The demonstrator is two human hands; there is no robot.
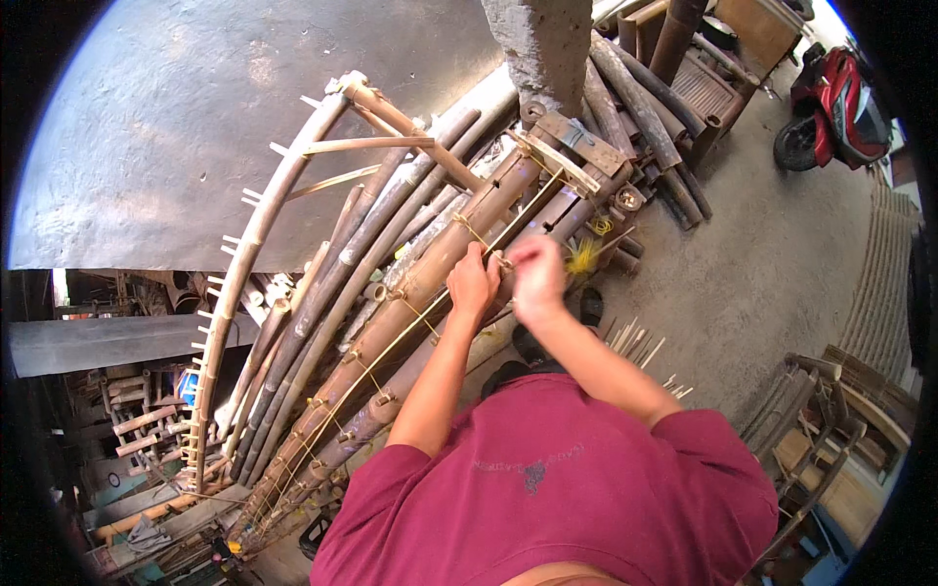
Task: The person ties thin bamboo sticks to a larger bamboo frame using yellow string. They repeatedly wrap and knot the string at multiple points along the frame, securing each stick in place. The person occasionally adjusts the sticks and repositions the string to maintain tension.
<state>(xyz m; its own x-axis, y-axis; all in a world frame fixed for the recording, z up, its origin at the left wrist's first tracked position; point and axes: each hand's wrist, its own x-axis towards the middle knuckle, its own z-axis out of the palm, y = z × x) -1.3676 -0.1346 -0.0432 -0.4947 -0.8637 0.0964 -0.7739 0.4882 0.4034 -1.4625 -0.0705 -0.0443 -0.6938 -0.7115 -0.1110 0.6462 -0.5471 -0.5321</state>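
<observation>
A long bamboo frame (pixel 410 293) made of thick brown poles lies tilted in front of me, bound with thin yellowish cord (pixel 391 337) that runs along it. My left hand (pixel 473 281) is closed on the cord at a knot on the top pole. Just to its right, my right hand (pixel 536 276) pinches the same cord and looks blurred. Both forearms reach up from my maroon shirt (pixel 547 488). A tuft of yellow cord ends (pixel 583 257) shows just right of my right hand.
A curved bamboo piece (pixel 256 230) with small pegs arches at the left. More bamboo poles (pixel 635 107) lean by a concrete pillar (pixel 542 44). Thin bamboo slivers (pixel 635 342) lie on the concrete floor. A red scooter (pixel 840 107) stands at the top right; bamboo chairs (pixel 831 430) sit at the right.
</observation>
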